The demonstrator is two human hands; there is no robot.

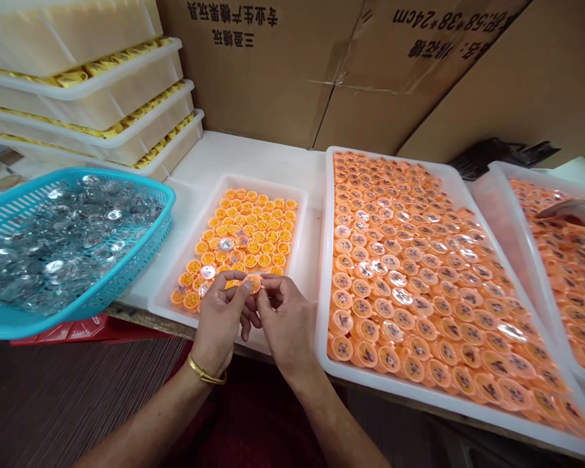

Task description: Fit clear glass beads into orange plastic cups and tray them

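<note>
Between my two hands is a small round orange cup [251,284], held by the fingertips above the near edge of a small white tray [299,214]. My left hand [223,312] pinches its left side, thumb on top. From the right, my right hand [285,315] grips its edge with thumb and forefinger. Rows of orange cups with yellow pellets [260,224] fill the tray under my hands. A few clear round lids [227,244] lie on top of them. Whether the held cup has a lid on is hard to make out.
On the left, a blue basket [146,224] holds many clear lids. Stacked white trays [141,133] with yellow packets stand behind it. A large white tray [329,260] of lidded orange cups is to my right. Another person's hand [575,211] reaches over a farther tray. Cardboard boxes [273,78] line the back.
</note>
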